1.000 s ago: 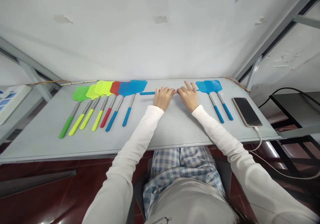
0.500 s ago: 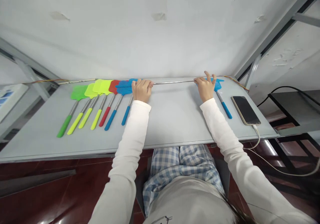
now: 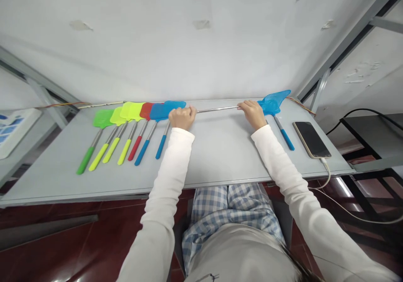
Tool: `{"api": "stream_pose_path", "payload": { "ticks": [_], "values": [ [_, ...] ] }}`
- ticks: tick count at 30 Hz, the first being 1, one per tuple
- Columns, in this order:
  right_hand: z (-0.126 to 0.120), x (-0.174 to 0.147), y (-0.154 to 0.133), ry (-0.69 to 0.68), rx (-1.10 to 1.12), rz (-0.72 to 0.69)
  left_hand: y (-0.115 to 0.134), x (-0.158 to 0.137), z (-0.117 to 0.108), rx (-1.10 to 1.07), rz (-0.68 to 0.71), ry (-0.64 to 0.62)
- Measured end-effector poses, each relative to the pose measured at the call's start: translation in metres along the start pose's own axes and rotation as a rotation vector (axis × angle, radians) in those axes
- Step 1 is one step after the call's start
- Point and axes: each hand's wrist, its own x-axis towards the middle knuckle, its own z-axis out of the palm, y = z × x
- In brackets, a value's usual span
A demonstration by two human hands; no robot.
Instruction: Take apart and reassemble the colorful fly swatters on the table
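Note:
Between my two hands stretches the thin metal telescopic rod [image 3: 217, 109] of a fly swatter, held sideways above the table. My left hand [image 3: 182, 117] is closed around one end of it; any grip there is covered by the fingers. My right hand [image 3: 252, 112] pinches the rod farther along. Just beyond the right hand, a blue mesh swatter head [image 3: 281, 96] sticks up to the right, apparently on this rod. Beneath it lies another blue fly swatter [image 3: 286, 139], its handle towards me. A blue swatter head [image 3: 174, 105] lies beside my left hand.
On the grey table [image 3: 220, 156], several fly swatters lie side by side at left, including green [image 3: 85, 159], yellow [image 3: 125, 151] and red [image 3: 135, 147] ones. A phone [image 3: 311, 139] with a white cable [image 3: 327, 173] lies at right. The wall [image 3: 220, 63] rises behind.
My right hand has slid a little left and its raised fingers have closed down. The visible rod between the hands is shorter. The blue head at right now stands out higher.

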Motion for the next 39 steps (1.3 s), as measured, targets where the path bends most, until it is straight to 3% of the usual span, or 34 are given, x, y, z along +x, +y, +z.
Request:
{"api": "stream_pose_path", "payload": {
  "ticks": [9, 16, 19, 21, 25, 28, 31, 36, 39],
  "values": [
    [-0.011, -0.004, 0.036, 0.100, -0.115, 0.166, -0.033, 0.013, -0.016, 0.087, -0.055, 0.024],
    [0.001, -0.012, 0.036, -0.007, -0.073, 0.190, -0.049, 0.012, -0.022, 0.110, -0.102, 0.042],
    [-0.005, -0.015, 0.034, 0.064, -0.057, 0.216, -0.053, 0.012, -0.021, 0.099, -0.148, 0.069],
    [-0.012, -0.017, 0.038, 0.195, -0.053, 0.333, -0.056, 0.011, -0.022, 0.083, -0.181, 0.090],
    [-0.023, -0.020, 0.054, 0.497, 0.013, 0.738, -0.060, 0.009, -0.024, 0.048, -0.201, 0.071],
    [-0.021, -0.020, 0.065, 0.542, 0.112, 0.953, -0.060, 0.008, -0.022, 0.019, -0.181, 0.054],
    [-0.019, -0.018, 0.068, 0.561, 0.179, 1.040, -0.063, 0.007, -0.018, 0.013, -0.151, 0.099],
    [-0.026, -0.015, 0.072, 0.729, 0.271, 1.091, -0.071, 0.006, -0.019, 0.044, -0.152, 0.143],
    [-0.026, -0.015, 0.075, 0.685, 0.420, 1.169, -0.072, 0.006, -0.022, 0.022, -0.169, 0.164]
  ]
}}
